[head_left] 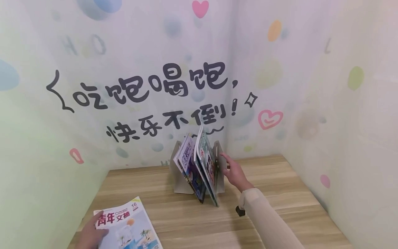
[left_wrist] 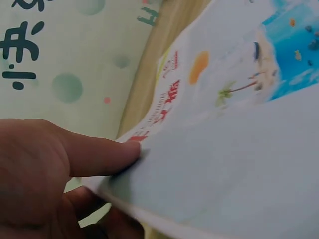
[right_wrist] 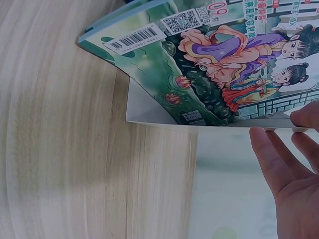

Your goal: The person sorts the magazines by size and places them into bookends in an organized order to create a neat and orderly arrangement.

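Note:
My left hand (head_left: 91,232) grips a magazine (head_left: 125,230) by its upper left corner at the table's front left. Its cover carries red title characters and a beach picture; in the left wrist view the thumb lies on the cover and fingers curl beneath. A pale grey book stand (head_left: 181,187) stands at the back middle. My right hand (head_left: 237,175) pinches the stand's right panel (right_wrist: 139,104), thumb inside and fingers outside. Inside, a purple magazine (head_left: 189,157) leans left, beside a green illustrated magazine (head_left: 206,155). Both jut out past the stand's front.
The wood-grain table (head_left: 273,204) fills the corner between printed wall sheets (head_left: 149,45) with large dark characters. A small black object (head_left: 240,211) shows at my right sleeve (head_left: 264,214).

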Demonstrator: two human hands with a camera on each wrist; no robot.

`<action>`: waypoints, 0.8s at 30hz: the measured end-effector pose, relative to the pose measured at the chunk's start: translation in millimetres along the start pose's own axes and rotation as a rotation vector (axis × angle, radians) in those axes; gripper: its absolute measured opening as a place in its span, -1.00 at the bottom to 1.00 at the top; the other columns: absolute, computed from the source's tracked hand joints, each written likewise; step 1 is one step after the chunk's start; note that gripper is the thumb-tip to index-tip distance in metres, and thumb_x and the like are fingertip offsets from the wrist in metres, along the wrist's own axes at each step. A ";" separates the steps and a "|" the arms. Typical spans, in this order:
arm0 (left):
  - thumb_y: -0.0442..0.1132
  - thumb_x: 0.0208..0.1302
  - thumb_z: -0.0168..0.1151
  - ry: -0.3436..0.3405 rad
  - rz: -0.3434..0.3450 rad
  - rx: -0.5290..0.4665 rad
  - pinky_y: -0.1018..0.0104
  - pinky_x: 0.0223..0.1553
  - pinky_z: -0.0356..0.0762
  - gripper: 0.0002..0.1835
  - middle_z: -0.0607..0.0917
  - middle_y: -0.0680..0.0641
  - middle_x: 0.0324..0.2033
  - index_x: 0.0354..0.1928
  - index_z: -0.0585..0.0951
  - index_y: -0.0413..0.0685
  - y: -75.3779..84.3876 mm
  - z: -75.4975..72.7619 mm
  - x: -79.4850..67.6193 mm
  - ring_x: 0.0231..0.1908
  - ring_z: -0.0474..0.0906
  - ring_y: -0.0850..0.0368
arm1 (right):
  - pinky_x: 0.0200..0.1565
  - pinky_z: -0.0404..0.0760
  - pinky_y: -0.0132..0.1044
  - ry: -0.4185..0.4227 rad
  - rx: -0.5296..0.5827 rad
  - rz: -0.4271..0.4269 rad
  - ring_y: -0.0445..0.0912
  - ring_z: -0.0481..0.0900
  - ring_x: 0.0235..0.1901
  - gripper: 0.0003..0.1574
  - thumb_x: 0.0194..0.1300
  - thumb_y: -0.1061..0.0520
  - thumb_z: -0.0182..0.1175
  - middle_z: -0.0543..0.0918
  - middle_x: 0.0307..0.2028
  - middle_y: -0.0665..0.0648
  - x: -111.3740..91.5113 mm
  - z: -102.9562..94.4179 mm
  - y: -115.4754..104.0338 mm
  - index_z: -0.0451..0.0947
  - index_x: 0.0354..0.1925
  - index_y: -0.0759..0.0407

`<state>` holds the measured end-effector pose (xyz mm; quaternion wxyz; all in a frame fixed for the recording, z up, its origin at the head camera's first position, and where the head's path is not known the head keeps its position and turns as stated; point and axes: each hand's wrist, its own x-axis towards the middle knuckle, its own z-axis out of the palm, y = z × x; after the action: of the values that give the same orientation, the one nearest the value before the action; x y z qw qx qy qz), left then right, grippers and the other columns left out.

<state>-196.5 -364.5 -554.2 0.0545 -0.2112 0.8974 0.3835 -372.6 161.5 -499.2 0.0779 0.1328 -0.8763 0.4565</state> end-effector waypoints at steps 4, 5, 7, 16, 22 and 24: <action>-0.42 0.10 0.25 -0.069 0.077 0.111 -0.42 0.05 0.28 -0.11 0.15 -0.65 0.22 0.43 0.01 -0.38 10.1 -12.6 -6.1 0.11 0.22 -0.62 | -0.10 0.63 0.07 0.002 -0.009 -0.009 0.31 0.54 0.05 -0.09 0.23 0.48 0.14 0.31 0.36 0.30 0.4 -0.5 -1.2 0.23 0.43 -0.10; -0.43 0.08 0.26 -0.075 0.097 0.132 -0.35 -0.01 0.37 -0.10 0.18 -0.66 0.20 0.42 0.01 -0.40 13.1 -14.9 -8.0 0.06 0.30 -0.59 | -0.10 0.63 0.07 0.002 -0.009 -0.007 0.31 0.54 0.04 -0.09 0.23 0.48 0.14 0.30 0.36 0.30 0.4 -0.6 -1.3 0.23 0.43 -0.11; -0.45 0.06 0.25 -0.086 0.109 0.140 -0.14 -0.17 0.51 -0.10 0.23 -0.66 0.15 0.42 0.01 -0.39 18.1 -18.0 -11.4 -0.10 0.45 -0.45 | -0.11 0.64 0.07 0.003 -0.008 -0.005 0.30 0.54 0.04 -0.09 0.23 0.48 0.14 0.31 0.36 0.30 0.2 -0.5 -1.1 0.23 0.43 -0.11; -0.60 -0.04 0.14 -0.070 0.166 0.029 0.25 -0.63 0.49 -0.04 0.33 -0.67 0.02 0.48 0.01 -0.26 35.2 -18.8 -18.5 -0.64 0.44 0.05 | -0.13 0.65 0.06 0.002 0.007 -0.004 0.31 0.55 0.03 -0.10 0.23 0.48 0.13 0.33 0.34 0.32 -0.4 -0.3 -0.3 0.23 0.42 -0.12; -0.64 -0.13 0.07 -0.071 0.219 0.084 0.24 -0.63 0.50 0.01 0.23 -0.69 0.16 0.49 0.02 -0.19 46.1 -20.2 -19.5 -0.47 0.53 0.03 | -0.11 0.64 0.07 0.006 -0.003 -0.010 0.31 0.55 0.04 -0.10 0.24 0.47 0.13 0.32 0.35 0.31 -0.4 -0.1 -1.0 0.23 0.43 -0.10; -0.64 -0.11 0.06 -0.072 0.235 0.098 0.24 -0.62 0.50 0.00 0.25 -0.67 0.16 0.50 0.02 -0.17 49.9 -20.0 -19.7 -0.40 0.53 0.03 | -0.12 0.64 0.08 0.007 -0.003 -0.007 0.31 0.55 0.04 -0.11 0.24 0.47 0.12 0.32 0.35 0.31 -0.5 0.1 -0.9 0.23 0.43 -0.10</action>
<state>-198.3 -341.3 -501.9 0.0516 -0.0876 0.9312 0.3502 -371.8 161.0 -498.6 0.0827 0.1340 -0.8762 0.4554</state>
